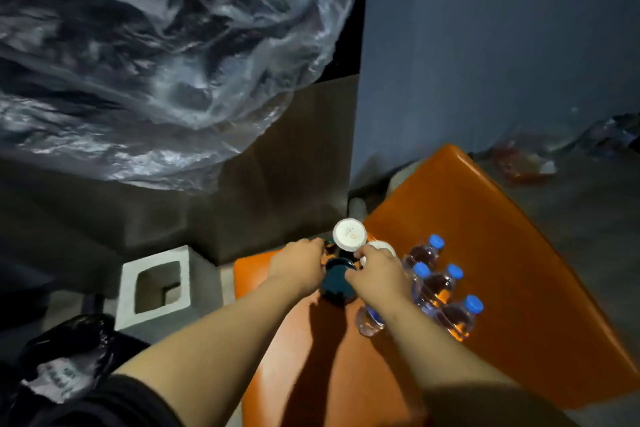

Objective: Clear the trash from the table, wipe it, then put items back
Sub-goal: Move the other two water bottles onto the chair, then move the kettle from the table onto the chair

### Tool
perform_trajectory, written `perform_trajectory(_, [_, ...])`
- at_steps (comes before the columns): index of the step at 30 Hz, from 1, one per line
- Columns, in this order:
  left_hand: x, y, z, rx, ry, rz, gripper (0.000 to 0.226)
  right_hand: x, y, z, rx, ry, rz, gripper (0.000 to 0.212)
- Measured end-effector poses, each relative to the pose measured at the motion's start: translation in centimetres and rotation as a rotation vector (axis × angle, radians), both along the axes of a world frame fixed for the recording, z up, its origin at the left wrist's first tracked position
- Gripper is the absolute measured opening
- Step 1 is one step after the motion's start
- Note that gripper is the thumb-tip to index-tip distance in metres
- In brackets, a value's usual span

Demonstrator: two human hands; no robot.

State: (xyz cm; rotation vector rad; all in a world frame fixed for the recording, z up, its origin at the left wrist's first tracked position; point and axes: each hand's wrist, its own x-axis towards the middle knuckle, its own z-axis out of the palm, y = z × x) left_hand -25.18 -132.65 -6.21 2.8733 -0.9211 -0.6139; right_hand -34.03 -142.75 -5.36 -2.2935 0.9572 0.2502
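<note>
2 bare hands meet at the far left corner of a glossy orange table [502, 253]. A dark teal round container [337, 284] stands on that corner between them. The left hand [301, 263] has its fingers curled down just left of the container; blur hides whether they grip anything. The right hand [379, 274] lies just right of it, thumb toward the dark top, fingers bent over the near edge of a white round disc [382, 246]; I cannot tell whether it pinches the disc. A 2nd white round disc with small print [349, 234] shows just behind the container, tilted toward the camera.

4 clear plastic water bottles with blue caps [437, 288] stand clustered just right of the right hand, and 1 more clear bottle [369, 321] sits under the right wrist.

Off the table's left edge stands a grey hollow concrete block [156, 288], with a black plastic bag [69, 350] nearer. A crumpled clear plastic sheet [156, 62] fills the upper left. Blurred litter [523, 166] lies beyond the table's far right edge.
</note>
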Motion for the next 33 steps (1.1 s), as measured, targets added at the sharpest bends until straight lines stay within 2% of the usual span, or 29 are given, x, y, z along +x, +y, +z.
perform_trajectory(7, [1.6, 14.8, 4.5, -0.072, -0.143, 0.219, 0.016, 4.9, 12.6, 4.0, -0.071, -0.071, 0.353, 0.037])
perform_trajectory(14, [-0.2, 35.2, 7.8, -0.122, -0.251, 0.489, 0.022, 7.2, 31.6, 6.8, -0.098, -0.183, 0.668, 0.036])
perform_trajectory(20, [-2.9, 50.7, 10.0, -0.112, -0.312, 0.681, 0.027, 7.3, 47.0, 8.0, -0.048, -0.229, 0.842, 0.035])
perform_trajectory(27, [-5.2, 62.4, 12.3, -0.158, -0.386, 0.853, 0.024, 7.4, 58.1, 9.7, -0.033, -0.263, 0.996, 0.035])
perform_trajectory(33, [-4.8, 68.8, 13.2, -0.209, -0.430, 0.944, 0.022, 9.6, 64.0, 10.9, 0.004, -0.351, 1.087, 0.031])
